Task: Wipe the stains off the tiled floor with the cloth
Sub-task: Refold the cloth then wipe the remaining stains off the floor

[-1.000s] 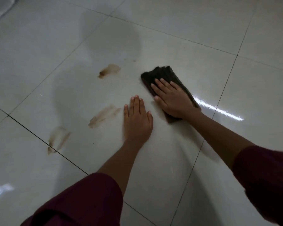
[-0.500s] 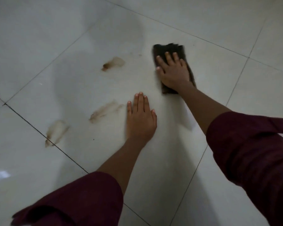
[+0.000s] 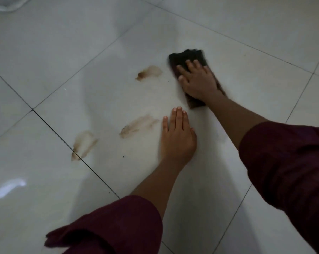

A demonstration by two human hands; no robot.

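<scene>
Two hands on the floor, one pressing the cloth, one only for support.

Straight fingers [image 3: 192, 64] of the right hand [image 3: 198, 81] press flat on the dark folded rectangular cloth [image 3: 187, 58], to push it, not to grip it. Its long axis runs from the wrist out past the fingertips, just right of the nearest brown smeared stain [image 3: 149, 72]. Nearer, the left hand [image 3: 177, 138] lies flat and empty on the glossy white tiled floor [image 3: 246, 52], probably as support.

The glossy pale tiled floor [image 3: 228, 43] carries three brown stains [image 3: 149, 72], a dark cloth [image 3: 187, 56] pressed flat, and a left hand [image 3: 177, 138] resting palm-down.
</scene>
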